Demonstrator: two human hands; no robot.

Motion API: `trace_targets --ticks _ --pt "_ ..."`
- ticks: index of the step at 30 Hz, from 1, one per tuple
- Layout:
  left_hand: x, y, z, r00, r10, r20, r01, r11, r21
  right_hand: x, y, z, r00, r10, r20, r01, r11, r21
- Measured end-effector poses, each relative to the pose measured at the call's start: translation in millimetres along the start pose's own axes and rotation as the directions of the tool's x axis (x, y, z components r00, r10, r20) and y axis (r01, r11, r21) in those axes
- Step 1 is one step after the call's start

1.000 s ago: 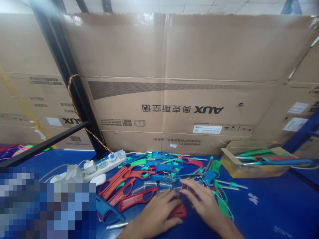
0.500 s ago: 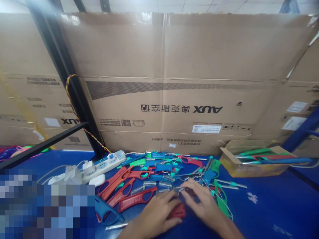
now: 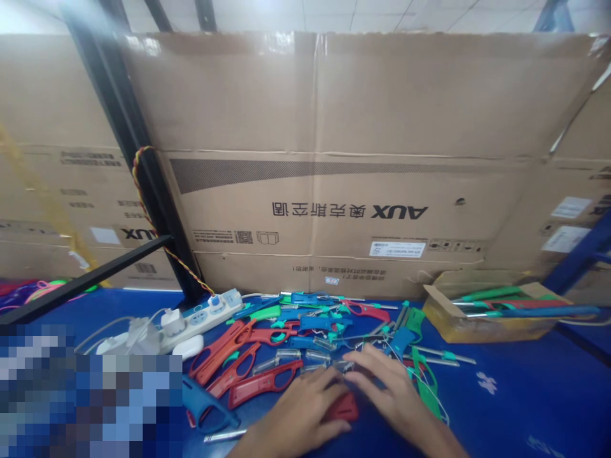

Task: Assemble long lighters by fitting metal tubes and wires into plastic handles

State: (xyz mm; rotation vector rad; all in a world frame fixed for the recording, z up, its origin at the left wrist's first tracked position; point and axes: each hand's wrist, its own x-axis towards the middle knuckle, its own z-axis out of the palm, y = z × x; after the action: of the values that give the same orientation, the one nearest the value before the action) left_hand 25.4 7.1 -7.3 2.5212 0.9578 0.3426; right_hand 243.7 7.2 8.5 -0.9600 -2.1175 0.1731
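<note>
My left hand (image 3: 310,407) is closed around a red lighter handle (image 3: 344,407), whose lower end shows between fingers and thumb. Just right of it is my right hand (image 3: 391,385), with thumb and index finger apart beside the handle's upper end. A clear fuel tank (image 3: 342,365) shows near those fingertips; I cannot tell whether they touch it. Beyond my hands lie more clear tanks (image 3: 289,355). Several loose red handle shells (image 3: 260,385) are to the left, and a blue handle shell (image 3: 206,404) is nearer me.
A white power strip (image 3: 203,318) with plugs stands at the left back. Mixed lighter parts cover the middle. On the right, an open cardboard box (image 3: 487,327) holds long lighters, and a green handle (image 3: 426,385) lies near my right wrist. Cardboard (image 3: 310,95) walls the back.
My right thumb and index finger have spread a little apart. The left hand keeps its hold on the red handle. The whole view has shifted slightly.
</note>
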Motion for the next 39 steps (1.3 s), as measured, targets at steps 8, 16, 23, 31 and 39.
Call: trace_targets --ticks 8,16,23,31,39 --pt "-0.1 -0.4 1.4 1.000 0.010 -0.004 -0.010 1.000 0.004 1.8 -2.8 -2.4 0.996 -0.087 0.012 0.087 0.996 0.014" --pt "0.5 1.9 0.2 1.000 -0.014 0.008 0.014 1.000 0.012 -0.8 2.4 4.0 0.998 -0.066 0.022 0.065 0.997 0.050" --pt "1.7 -0.6 1.2 1.000 -0.011 0.009 0.012 1.000 -0.007 -0.3 1.1 1.3 0.998 0.055 -0.015 -0.054 0.997 0.061" --pt "1.1 0.2 -0.1 1.000 0.006 -0.014 -0.006 1.000 0.019 2.4 -1.9 -0.6 0.998 0.019 -0.055 -0.017 0.999 0.037" --pt "2.5 -0.4 1.3 1.000 0.013 -0.016 -0.013 1.000 0.021 0.2 -2.6 1.5 0.998 -0.032 -0.059 0.034 0.999 0.040"
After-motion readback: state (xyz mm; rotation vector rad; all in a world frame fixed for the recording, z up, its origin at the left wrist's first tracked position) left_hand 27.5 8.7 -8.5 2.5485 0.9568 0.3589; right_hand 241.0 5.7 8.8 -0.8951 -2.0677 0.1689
